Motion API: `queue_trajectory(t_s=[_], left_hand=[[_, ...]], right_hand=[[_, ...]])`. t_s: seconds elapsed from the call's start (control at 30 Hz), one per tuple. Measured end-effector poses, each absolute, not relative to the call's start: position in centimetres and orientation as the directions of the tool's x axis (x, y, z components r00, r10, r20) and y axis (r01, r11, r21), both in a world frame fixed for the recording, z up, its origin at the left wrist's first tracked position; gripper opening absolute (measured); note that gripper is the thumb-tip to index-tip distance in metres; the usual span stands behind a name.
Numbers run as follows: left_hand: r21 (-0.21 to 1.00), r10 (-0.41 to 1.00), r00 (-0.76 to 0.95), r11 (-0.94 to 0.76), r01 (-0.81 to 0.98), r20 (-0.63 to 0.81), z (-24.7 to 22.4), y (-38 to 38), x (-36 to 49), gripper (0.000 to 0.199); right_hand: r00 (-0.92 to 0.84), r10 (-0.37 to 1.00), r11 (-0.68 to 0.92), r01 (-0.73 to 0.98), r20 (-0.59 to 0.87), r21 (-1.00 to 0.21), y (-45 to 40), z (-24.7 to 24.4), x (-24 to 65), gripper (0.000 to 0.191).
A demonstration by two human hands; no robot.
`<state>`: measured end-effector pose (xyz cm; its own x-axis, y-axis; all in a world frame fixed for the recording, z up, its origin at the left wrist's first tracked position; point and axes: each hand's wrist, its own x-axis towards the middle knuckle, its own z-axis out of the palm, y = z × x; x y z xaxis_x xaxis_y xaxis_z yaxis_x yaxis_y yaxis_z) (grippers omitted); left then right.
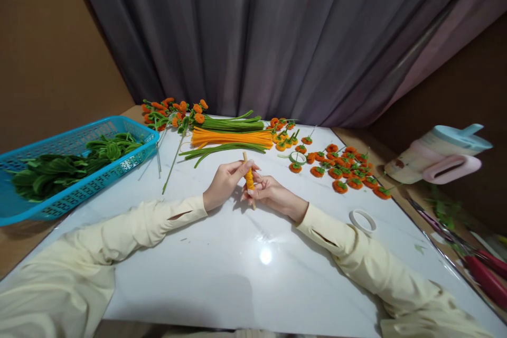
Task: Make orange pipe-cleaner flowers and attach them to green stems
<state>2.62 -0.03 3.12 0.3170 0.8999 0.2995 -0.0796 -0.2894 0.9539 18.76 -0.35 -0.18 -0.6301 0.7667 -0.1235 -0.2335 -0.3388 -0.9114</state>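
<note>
Over the middle of the table, a thin wooden stick (244, 157) stands nearly upright between my hands. An orange-yellow chenille stem (249, 179) is coiled tightly around its middle. My left hand (226, 184) closes on the upper part of the coil and stick, thumb against it. From the other side, my right hand (273, 195) pinches the lower part with its fingertips. Just beyond them lies a bundle of straight orange chenille stems (232, 138), with green chenille stems (233, 125) behind it and more in front.
A blue basket (85, 181) with green chenille leaves stands left. Small orange chenille fruits (339, 186) spread to the right; orange bunches (198, 108) lie back left. Tape rolls (363, 222), a lidded cup (415, 156) and red-handled pliers (485, 277) are on the right.
</note>
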Motion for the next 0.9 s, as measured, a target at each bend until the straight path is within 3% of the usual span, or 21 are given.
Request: queue_trajectory(t_s=[0.23, 0.37, 0.5, 0.63, 0.73, 0.9], left_hand=[[0.980, 0.905, 0.384, -0.140, -0.140, 0.184, 2.3, -0.5, 3.2, 0.037], [0.979, 0.864, 0.461, -0.163, -0.124, 0.202, 3.8, -0.2, 2.8, 0.034], [0.936, 0.802, 0.485, -0.323, -0.141, 0.349, 8.6, 0.9, 2.3, 0.028], [0.854, 0.815, 0.264, -0.461, -0.243, 0.515, 15.1, 4.2, 2.9, 0.029], [0.800, 0.790, 0.195, -0.510, -0.316, 0.581, 19.4, 7.6, 3.9, 0.032], [0.844, 0.724, 0.438, -0.414, -0.341, 0.533, 22.0, 11.6, 5.6, 0.043]], right_hand=[[-0.633, 0.767, -0.317, -0.234, -0.103, -0.919, -0.5, -0.1, 18.7, 0.023], [-0.588, 0.809, -0.234, -0.282, -0.025, -0.931, -0.5, 1.2, 18.1, 0.028], [-0.488, 0.853, 0.005, -0.346, 0.185, -0.938, 0.9, 5.6, 16.9, 0.023], [-0.355, 0.859, 0.210, -0.410, 0.368, -0.887, 4.2, 12.1, 15.7, 0.024], [-0.260, 0.863, 0.286, -0.457, 0.434, -0.842, 6.8, 16.0, 15.2, 0.011], [-0.138, 0.906, 0.224, -0.646, 0.400, -0.730, 9.1, 16.4, 15.0, 0.011]])
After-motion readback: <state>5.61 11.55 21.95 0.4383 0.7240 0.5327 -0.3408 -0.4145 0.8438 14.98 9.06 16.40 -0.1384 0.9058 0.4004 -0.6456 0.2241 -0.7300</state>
